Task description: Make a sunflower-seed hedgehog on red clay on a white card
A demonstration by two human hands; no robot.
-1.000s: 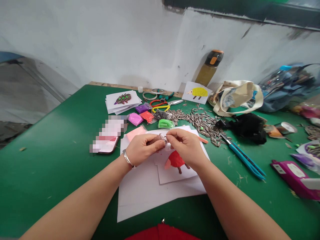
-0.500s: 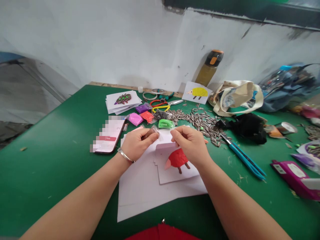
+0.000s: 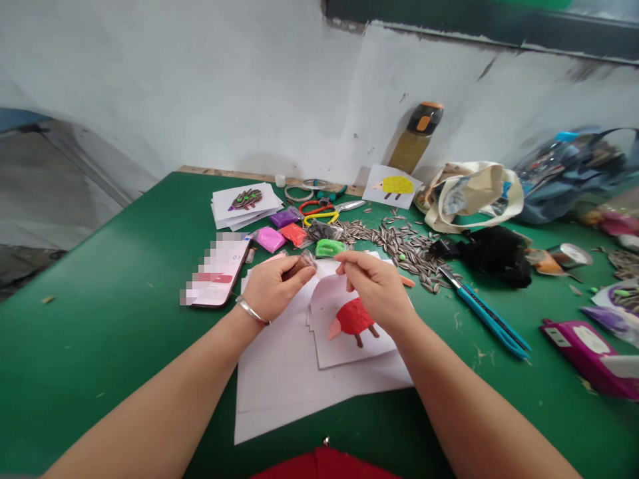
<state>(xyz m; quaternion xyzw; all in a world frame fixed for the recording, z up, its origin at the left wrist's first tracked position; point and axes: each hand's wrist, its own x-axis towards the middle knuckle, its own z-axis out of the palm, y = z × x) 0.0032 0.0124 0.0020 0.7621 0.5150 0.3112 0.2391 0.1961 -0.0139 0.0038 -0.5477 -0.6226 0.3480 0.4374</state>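
My left hand (image 3: pixel 269 287), with a silver bangle at the wrist, is closed around a small clear packet of brown clay (image 3: pixel 300 267). My right hand (image 3: pixel 375 287) is closed in a pinch to the right of it; whatever lies between its fingertips is too small to make out. Beneath the hands lies a card with a red clay hedgehog (image 3: pixel 355 315), which has a pink snout and brown legs. The card's upper left part curls upward. White paper sheets (image 3: pixel 284 379) are spread under it.
Clay packets, such as a green one (image 3: pixel 329 248), and scissors (image 3: pixel 319 216) lie beyond the hands. Sunflower seeds (image 3: pixel 407 243) are scattered behind the right hand. A blue utility knife (image 3: pixel 486 313) is at right, a phone (image 3: pixel 219 273) at left. A bottle (image 3: pixel 414 140) stands against the wall.
My right hand has shifted slightly left and its fingers have tilted. The curled part of the card has changed shape. My left hand keeps the brown clay packet almost in place.
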